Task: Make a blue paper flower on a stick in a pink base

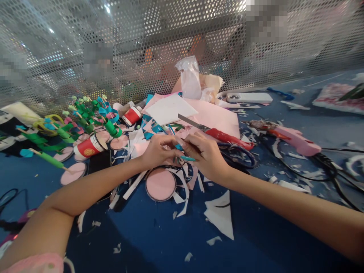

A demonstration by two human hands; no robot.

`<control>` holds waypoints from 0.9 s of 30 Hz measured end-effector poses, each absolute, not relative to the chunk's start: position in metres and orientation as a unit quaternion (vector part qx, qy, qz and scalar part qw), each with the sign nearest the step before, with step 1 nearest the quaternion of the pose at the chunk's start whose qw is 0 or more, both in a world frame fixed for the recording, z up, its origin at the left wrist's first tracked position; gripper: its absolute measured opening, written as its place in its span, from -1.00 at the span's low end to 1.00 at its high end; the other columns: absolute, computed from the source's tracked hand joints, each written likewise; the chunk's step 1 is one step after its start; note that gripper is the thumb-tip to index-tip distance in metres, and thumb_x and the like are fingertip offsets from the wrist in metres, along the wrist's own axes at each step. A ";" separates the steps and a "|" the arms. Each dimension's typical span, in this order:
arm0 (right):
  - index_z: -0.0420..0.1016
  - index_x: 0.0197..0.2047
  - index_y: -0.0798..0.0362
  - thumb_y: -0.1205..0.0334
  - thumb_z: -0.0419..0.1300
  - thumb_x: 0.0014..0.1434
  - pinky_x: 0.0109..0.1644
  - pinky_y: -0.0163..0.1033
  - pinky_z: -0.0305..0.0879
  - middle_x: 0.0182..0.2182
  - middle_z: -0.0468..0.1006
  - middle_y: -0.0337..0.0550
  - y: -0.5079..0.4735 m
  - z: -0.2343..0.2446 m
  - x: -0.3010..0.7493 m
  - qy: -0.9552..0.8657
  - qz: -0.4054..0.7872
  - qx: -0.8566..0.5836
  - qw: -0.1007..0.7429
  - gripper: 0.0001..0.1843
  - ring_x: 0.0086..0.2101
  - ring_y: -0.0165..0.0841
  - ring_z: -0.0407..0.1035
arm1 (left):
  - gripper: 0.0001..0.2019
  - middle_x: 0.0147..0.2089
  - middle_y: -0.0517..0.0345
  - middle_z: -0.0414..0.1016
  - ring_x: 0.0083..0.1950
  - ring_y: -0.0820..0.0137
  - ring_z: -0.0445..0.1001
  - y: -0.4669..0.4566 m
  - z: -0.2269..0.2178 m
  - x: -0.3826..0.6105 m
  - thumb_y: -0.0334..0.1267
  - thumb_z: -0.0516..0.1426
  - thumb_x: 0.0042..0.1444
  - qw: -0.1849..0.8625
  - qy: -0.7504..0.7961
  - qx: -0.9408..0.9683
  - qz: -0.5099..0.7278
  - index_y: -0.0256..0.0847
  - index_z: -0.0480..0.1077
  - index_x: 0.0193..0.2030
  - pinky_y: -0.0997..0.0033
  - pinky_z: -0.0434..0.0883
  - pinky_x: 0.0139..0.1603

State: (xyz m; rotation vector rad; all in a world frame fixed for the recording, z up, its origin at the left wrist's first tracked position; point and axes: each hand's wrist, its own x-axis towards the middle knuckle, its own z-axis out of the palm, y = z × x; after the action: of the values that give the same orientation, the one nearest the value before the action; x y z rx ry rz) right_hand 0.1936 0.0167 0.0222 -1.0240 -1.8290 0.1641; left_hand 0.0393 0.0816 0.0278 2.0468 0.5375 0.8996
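Note:
My left hand (157, 151) and my right hand (209, 157) meet at the centre, fingertips pinched together on a small teal paper strip (187, 158). Its shape is partly hidden by the fingers. Just below the hands lies a pink disc (160, 184) with a dark edge. Behind my right hand sits a red-handled cutter (224, 137) with its grey blade over pink paper (218, 113). White paper scraps (220, 214) are scattered around and under both hands.
At left stand several green and blue paper flowers on sticks (52, 157) and a red paper cup (88, 147). A pink glue gun (295, 140) with a black cord lies right. A white phone (248, 98) rests near the perforated metal screen (127, 49) along the back.

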 end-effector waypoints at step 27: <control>0.05 -0.52 0.01 0.30 -0.06 0.22 -0.48 -0.28 -0.04 -0.60 0.17 -0.23 0.021 0.026 0.208 -0.847 0.030 -0.414 0.334 -0.73 -0.51 -0.40 0.05 | -0.49 -0.60 0.19 0.36 -0.53 0.52 0.27 0.085 0.030 0.038 0.23 0.16 -0.13 0.330 0.207 0.863 0.320 -0.29 0.40 -0.58 0.51 0.20 -0.48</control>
State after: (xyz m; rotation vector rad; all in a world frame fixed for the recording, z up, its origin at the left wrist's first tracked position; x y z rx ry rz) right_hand 0.2080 0.0215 0.0264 -1.0796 -2.2101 0.0796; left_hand 0.0383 0.0847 0.0296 2.2585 0.5414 0.8381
